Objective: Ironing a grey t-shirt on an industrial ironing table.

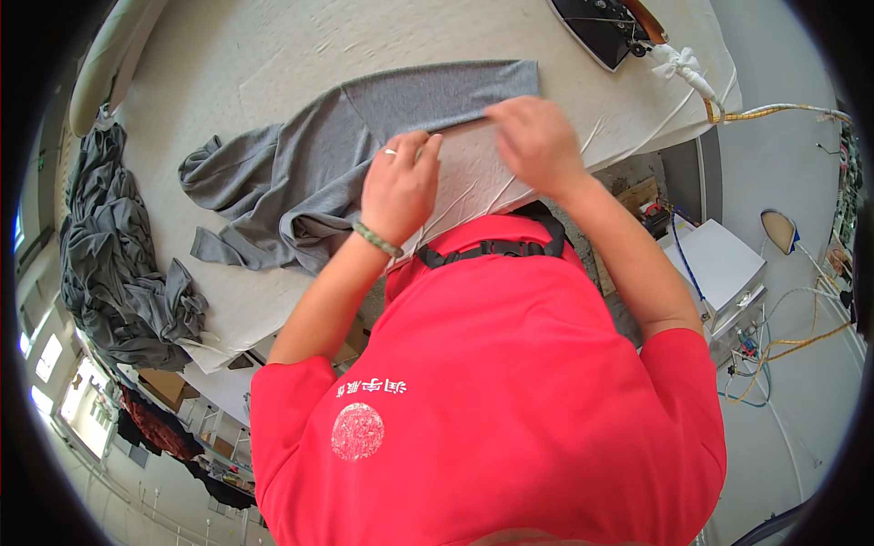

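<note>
A grey knit garment (pixel 401 98) lies stretched across the pale padded table, its smooth panel reaching to the right and its left part bunched in folds. My left hand (pixel 401 187), with a ring and a green bracelet, is closed at the garment's near edge, fingers curled on the cloth. Farther right, my right hand (pixel 539 146) is at the same edge near the garment's right end. Its fingers are bent and pinched on the border, slightly blurred by motion. The fingertips' grip is partly hidden in both hands.
An iron (pixel 601 27) with a cloth-wrapped hose stands at the table's far right. A heap of dark grey garments (pixel 118 264) hangs over the left edge of the table (pixel 246 55). Thin white cords (pixel 637 146) lie along the near edge. A white cabinet (pixel 719 264) stands at right.
</note>
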Tool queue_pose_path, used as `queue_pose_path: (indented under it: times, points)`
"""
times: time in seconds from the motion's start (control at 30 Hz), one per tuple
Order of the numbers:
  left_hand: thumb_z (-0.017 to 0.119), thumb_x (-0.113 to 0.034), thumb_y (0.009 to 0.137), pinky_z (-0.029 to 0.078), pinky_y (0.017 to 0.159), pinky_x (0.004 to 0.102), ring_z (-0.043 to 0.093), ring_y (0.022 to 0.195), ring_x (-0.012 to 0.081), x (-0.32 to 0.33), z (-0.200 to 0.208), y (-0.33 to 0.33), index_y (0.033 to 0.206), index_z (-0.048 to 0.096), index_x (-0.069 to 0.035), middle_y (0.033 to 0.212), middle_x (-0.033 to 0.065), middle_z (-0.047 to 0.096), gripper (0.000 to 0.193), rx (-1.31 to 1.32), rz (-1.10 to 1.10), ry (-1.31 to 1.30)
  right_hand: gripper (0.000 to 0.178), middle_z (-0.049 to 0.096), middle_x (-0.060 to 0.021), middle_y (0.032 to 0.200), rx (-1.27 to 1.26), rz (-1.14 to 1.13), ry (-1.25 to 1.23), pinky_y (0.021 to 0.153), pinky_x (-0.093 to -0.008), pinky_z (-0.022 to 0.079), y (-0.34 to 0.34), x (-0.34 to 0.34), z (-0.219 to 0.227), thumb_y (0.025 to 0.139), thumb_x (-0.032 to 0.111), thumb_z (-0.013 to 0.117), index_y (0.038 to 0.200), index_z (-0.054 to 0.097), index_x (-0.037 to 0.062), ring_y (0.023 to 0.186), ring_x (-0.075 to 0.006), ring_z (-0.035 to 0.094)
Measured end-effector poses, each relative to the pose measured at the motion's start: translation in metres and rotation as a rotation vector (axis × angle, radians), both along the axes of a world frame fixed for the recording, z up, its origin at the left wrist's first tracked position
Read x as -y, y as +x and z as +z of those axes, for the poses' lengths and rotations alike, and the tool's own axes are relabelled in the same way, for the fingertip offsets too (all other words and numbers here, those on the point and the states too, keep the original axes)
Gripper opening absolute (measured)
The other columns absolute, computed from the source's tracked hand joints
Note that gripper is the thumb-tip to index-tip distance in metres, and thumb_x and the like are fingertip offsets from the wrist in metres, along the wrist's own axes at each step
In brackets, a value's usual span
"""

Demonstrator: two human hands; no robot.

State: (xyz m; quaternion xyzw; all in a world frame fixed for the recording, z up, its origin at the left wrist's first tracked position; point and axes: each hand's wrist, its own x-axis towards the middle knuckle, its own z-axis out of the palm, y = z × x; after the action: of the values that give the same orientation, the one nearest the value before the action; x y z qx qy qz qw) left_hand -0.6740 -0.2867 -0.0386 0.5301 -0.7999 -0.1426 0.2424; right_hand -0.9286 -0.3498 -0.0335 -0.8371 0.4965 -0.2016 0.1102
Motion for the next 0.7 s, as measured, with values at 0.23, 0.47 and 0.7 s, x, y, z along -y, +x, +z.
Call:
queue_pose_path:
  times: [0.23,0.47,0.7]
  points:
    - [0.066,-0.017,0.090,0.044,0.108,0.0455,0.059,0.122,0.0290,-0.017,-0.018,-0.019,0.138,0.061,0.001,0.133,0.0138,0.060,0.052,0.154,0.123,0.041,0.039,0.068,-0.0093,0.116,0.024,0.263,0.027,0.097,-0.0432,0.051,0.034,-0.007,-0.019,0.084,0.012,0.074,0.123,0.069,0.0057,0.109,-0.0299,0.065]
    - [0.068,-0.022,0.089,0.045,0.104,0.0435,0.061,0.116,0.0291,-0.004,-0.012,-0.022,0.127,0.064,-0.004,0.123,0.0124,0.063,0.043,0.159,0.179,0.068,0.039,0.067,-0.0091,0.116,-0.050,0.260,0.112,0.094,-0.0422,0.051,0.034,0.006,-0.011,0.083,0.014,0.075,0.121,0.069,0.0066,0.111,-0.0289,0.064]
    - [0.073,-0.018,0.087,0.047,0.100,0.0444,0.062,0.117,0.0297,-0.007,-0.017,-0.021,0.125,0.065,-0.007,0.122,0.0117,0.064,0.041,0.132,0.150,0.126,0.036,0.067,-0.0076,0.115,-0.044,0.260,0.120,0.094,-0.0425,0.051,0.021,-0.001,-0.012,0.084,0.015,0.076,0.118,0.070,0.0074,0.111,-0.0284,0.064]
